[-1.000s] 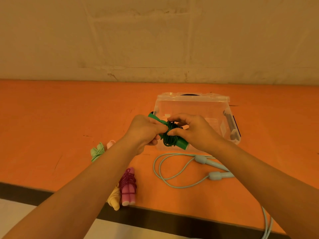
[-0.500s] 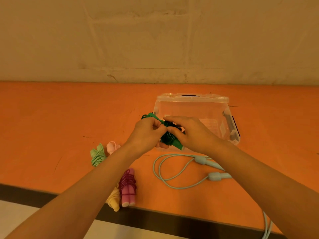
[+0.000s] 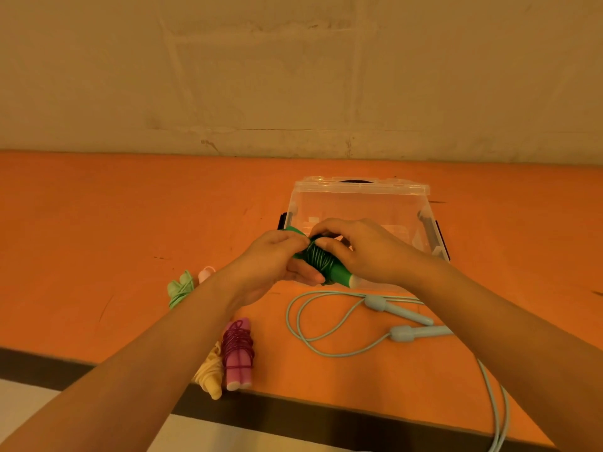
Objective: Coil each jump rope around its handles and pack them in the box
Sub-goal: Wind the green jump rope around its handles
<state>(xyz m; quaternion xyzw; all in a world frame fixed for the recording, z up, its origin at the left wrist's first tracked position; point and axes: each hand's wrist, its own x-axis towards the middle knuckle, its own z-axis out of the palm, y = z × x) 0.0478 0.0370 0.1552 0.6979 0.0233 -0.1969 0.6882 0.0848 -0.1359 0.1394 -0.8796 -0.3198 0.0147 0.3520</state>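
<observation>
Both hands hold a dark green jump rope [image 3: 321, 262], its cord wound around the paired handles, just in front of the clear plastic box [image 3: 362, 190]. My left hand [image 3: 274, 259] grips the handles' upper end from the left. My right hand [image 3: 362, 247] covers the coil from the right, thumb and fingers pinching the cord. The box stands open, and I see no rope inside it. A light blue jump rope [image 3: 329, 324] lies uncoiled on the table near the box, its cord trailing over the front edge at the right.
Coiled ropes lie to the left on the orange table [image 3: 98, 223]: a light green one [image 3: 180, 288], a pale pink one [image 3: 205, 274], a magenta one [image 3: 238, 352] and a yellow one [image 3: 210, 375] at the table's front edge. A wall rises behind the table.
My hands have shifted slightly while working the green cord around the handles. The loose green end seen at the upper left is now drawn in against the coil.
</observation>
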